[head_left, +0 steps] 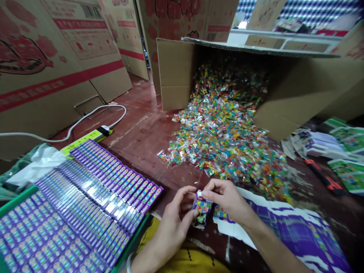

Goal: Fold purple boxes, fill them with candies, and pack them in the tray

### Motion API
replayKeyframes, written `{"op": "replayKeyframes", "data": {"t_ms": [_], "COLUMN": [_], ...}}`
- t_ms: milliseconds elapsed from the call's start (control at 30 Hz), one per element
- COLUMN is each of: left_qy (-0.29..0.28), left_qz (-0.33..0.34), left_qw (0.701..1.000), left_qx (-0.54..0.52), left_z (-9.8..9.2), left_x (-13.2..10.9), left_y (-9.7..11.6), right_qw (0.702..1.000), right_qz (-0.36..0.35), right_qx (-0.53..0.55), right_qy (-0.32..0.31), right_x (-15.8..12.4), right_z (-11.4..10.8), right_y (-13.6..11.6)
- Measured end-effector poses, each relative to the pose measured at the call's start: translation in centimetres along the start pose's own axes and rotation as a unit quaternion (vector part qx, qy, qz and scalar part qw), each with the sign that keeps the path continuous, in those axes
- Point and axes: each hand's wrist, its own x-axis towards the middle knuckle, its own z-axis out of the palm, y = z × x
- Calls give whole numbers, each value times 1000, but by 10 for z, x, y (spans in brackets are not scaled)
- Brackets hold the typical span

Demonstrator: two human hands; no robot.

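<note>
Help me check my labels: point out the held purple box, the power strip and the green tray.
Purple box [203, 208], head view: its printed face.
Power strip [83, 140], head view: its yellow-green top.
Green tray [18, 200], head view: its far-left rim.

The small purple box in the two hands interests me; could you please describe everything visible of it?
The small purple box looks like thin printed card, its multicoloured face toward the camera, the near part darker with green. A white flap shows at its far end; whether it is fully closed is unclear. The left hand holds its side; the right hand has its thumb at the flap.
</note>
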Motion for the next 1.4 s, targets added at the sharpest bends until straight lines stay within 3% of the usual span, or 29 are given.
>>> {"op": "replayKeyframes", "data": {"t_ms": [133,233,300,367,500,600,700,767,900,967,1067,1200,1400], "left_qy": [-7,2,10,23,49,65,72,98,142,144,157,170,188], "left_qz": [-11,-14,-16,-19,-14,9,38,67,147,172,181,146,127], "left_qw": [1000,999,999,999,998,994,980,954,863,822,763,696,685], "left_qx": [12,35,32,20,27,83,183,276,461,523,600,682,693], "left_z": [-1,-2,-3,-3,-1,-3,-13,-24,-48,-57,-64,-66,-72], "left_x": [0,0,1,3,5,2,-9,-20,-39,-42,-39,-28,-20], "left_y": [1,2,2,2,3,4,4,1,-2,-1,0,2,1], "right_qw": [998,978,957,921,814,784,795,816,859,871,875,855,826], "right_qz": [-26,-110,-154,-180,-224,-266,-303,-312,-298,-277,-251,-231,-193], "right_qx": [-58,-164,-243,-346,-534,-559,-519,-477,-414,-402,-402,-424,-459], "right_qy": [21,64,48,23,32,54,85,97,53,49,103,188,263], "right_x": [-5,-15,-23,-31,-41,-38,-32,-29,-25,-22,-18,-20,-33], "right_z": [2,6,8,11,20,28,42,55,83,85,67,20,-44], "right_y": [-2,-4,-6,-7,-5,3,18,30,41,39,33,30,31]}}
